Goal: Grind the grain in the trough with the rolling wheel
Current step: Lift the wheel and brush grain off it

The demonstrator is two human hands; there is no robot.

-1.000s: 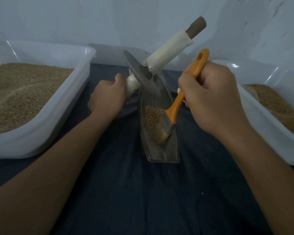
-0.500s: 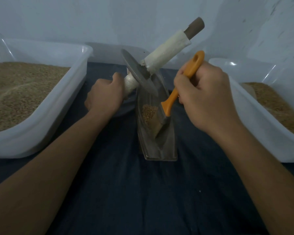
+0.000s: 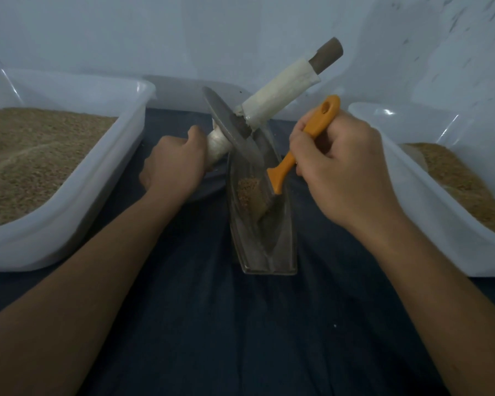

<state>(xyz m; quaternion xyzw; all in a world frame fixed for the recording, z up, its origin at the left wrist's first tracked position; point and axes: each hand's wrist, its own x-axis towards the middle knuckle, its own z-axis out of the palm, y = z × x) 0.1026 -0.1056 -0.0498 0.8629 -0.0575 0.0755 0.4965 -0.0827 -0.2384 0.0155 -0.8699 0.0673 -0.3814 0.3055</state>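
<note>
Two bare forearms reach in from the near edge over a dark blue cloth. Just beyond them stands the narrow metal trough, its near end bare, a small heap of grain lying further up inside. The right hand has its fingers curled tight round the orange handle of a brush, whose bristles touch the grain. The left hand grips the wrapped left end of the axle, holding the rolling wheel tilted at the trough's far end — the axle's other end points up to the right. Farther out, a white tub of grain sits at the left and another tub at the right
</note>
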